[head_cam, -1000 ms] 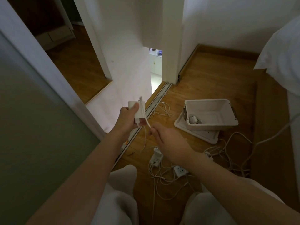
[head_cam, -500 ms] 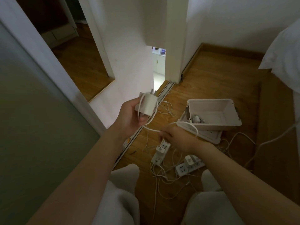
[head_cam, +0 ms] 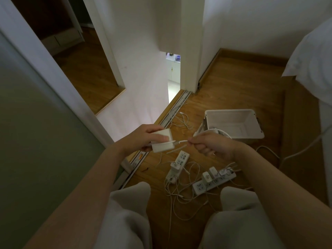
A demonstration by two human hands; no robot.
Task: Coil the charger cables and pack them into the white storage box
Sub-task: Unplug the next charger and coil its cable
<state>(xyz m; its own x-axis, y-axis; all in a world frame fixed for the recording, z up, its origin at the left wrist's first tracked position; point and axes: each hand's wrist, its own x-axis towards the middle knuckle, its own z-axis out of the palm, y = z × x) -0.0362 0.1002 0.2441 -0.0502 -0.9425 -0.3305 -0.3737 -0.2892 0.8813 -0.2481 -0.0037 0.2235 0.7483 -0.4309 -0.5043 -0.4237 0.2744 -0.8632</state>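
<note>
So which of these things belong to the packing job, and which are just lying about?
Job: charger in the left hand; its cable pinched by the right hand; white storage box; tangled cables on the floor.
Lying about: power strips; bedding; door track.

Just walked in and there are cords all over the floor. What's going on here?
A person sitting on the wooden floor is tidying chargers. Their left hand grips a white charger block while the right hand pinches its cable just beside the block. The white storage box stands open beyond the hands. Power strips and loose cables lie on the floor between the knees.
</note>
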